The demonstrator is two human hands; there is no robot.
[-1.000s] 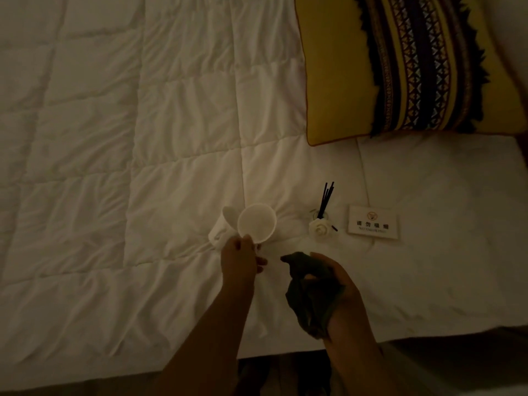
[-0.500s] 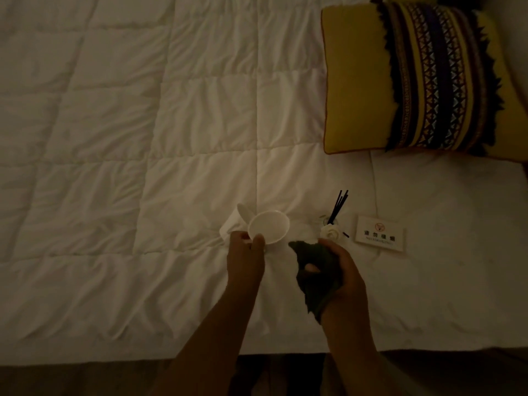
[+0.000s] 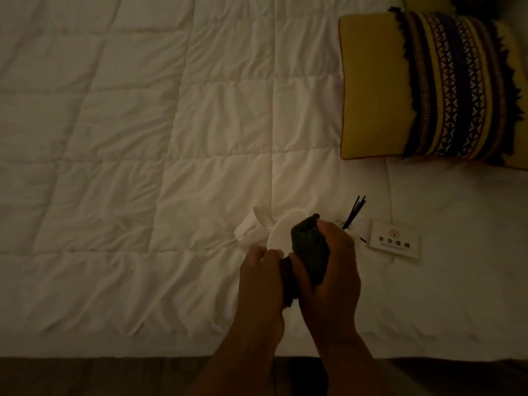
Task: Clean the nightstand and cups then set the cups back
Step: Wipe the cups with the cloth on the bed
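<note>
My left hand (image 3: 261, 274) grips a white cup (image 3: 281, 232) at its near rim, its mouth tilted toward me, above the white quilt. My right hand (image 3: 331, 270) holds a bunched dark green cloth (image 3: 310, 247) pressed against the right side of the cup's opening. A second white cup (image 3: 251, 228) lies on its side on the quilt, just left of and behind the held one. The nightstand is not in view.
A white quilted bed (image 3: 143, 167) fills the view; its near edge meets a dark floor at the bottom. A reed diffuser with black sticks (image 3: 354, 211) and a small white card (image 3: 395, 238) lie right of my hands. A yellow patterned pillow (image 3: 423, 87) rests at top right.
My right hand has brought the green cloth up and left onto the held cup's mouth. The view has shifted, so the pillow sits further right.
</note>
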